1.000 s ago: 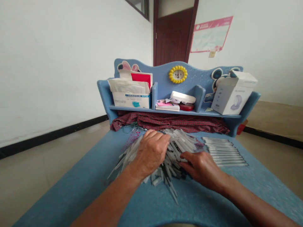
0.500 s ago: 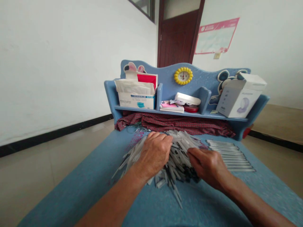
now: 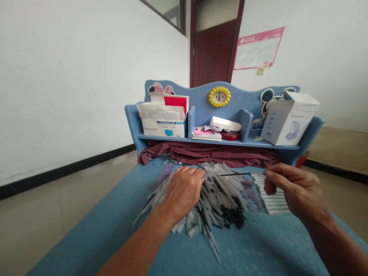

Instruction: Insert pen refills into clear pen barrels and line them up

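A thin dark rod (image 3: 234, 174), which looks like a pen refill, stretches level between my two hands. My right hand (image 3: 296, 188) pinches its right end between thumb and finger, above the row of clear tubes. The other end meets the closed fingers of my left hand (image 3: 184, 188), which rests over the left part of a loose pile; its fingertips are partly hidden. That pile (image 3: 221, 184) holds many translucent thin tubes and dark rods. Small black pieces (image 3: 237, 214) cluster at its right front. Partly behind my right hand, clear tubes (image 3: 273, 199) lie side by side.
A blue table (image 3: 253, 249) carries everything, with a shelf (image 3: 247, 142) along its back. Red checked cloth (image 3: 207, 153) is bunched below the shelf. On it stand a mask box (image 3: 163, 128), a red tin (image 3: 230, 135), a white case (image 3: 225, 123) and a white carton (image 3: 290, 119).
My right hand has moved right and slightly up, away from the pile, and the dark rod now shows between both hands. My left hand stays nearly in place. The view has tilted slightly.
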The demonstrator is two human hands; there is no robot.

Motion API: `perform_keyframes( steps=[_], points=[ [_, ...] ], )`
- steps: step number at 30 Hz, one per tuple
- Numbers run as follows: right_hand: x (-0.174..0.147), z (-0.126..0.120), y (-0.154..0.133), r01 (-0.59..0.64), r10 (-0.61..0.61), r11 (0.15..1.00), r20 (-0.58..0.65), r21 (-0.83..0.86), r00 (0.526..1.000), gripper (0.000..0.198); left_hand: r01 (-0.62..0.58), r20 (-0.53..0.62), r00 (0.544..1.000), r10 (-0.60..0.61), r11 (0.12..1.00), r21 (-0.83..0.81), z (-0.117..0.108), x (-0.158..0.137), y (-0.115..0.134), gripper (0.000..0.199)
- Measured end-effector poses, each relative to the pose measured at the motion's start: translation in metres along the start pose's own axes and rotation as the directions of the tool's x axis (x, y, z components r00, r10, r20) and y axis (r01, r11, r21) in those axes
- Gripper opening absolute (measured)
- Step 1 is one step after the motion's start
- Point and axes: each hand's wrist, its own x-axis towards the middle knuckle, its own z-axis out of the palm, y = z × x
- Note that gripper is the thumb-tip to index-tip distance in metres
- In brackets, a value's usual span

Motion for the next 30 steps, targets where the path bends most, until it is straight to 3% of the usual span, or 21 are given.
perform_keyframes(
  steps=[7, 15, 19, 22, 27, 30],
  points=[
    [0.002, -0.002, 0.011, -0.011, 0.013, 0.995, -0.016, 0.102, 1.0, 0.022, 0.013, 0.036, 0.999, -0.014, 1.0, 0.017, 0.001, 0.001, 0.001, 0.013],
    [0.002, 0.003, 0.014, -0.039, 0.03, 0.985, 0.053, 0.169, 0.998, 0.021, -0.05, 0.038, 0.998, 0.055, 0.99, -0.133, 0.005, 0.001, -0.001, 0.014],
    [-0.001, 0.014, 0.011, -0.091, 0.054, 0.966, 0.156, 0.242, 0.986, 0.022, -0.111, 0.002, 0.993, 0.116, 0.96, -0.256, 0.004, 0.001, 0.001, 0.013],
    [-0.009, 0.03, 0.007, -0.128, 0.074, 0.974, 0.266, 0.189, 0.961, 0.025, -0.157, -0.012, 0.987, 0.161, 0.935, -0.319, 0.004, 0.0, 0.005, 0.014],
    [-0.021, 0.047, 0.003, 0.134, -0.139, 0.99, 0.36, 0.037, 0.923, 0.027, -0.143, 0.02, 0.985, 0.171, 0.88, -0.452, 0.001, -0.002, 0.015, 0.017],
    [-0.018, 0.04, 0.005, 0.172, -0.13, 0.983, 0.426, -0.062, 0.896, 0.03, -0.03, 0.058, 0.996, 0.074, 0.835, -0.55, -0.004, -0.001, 0.018, 0.018]
  ],
)
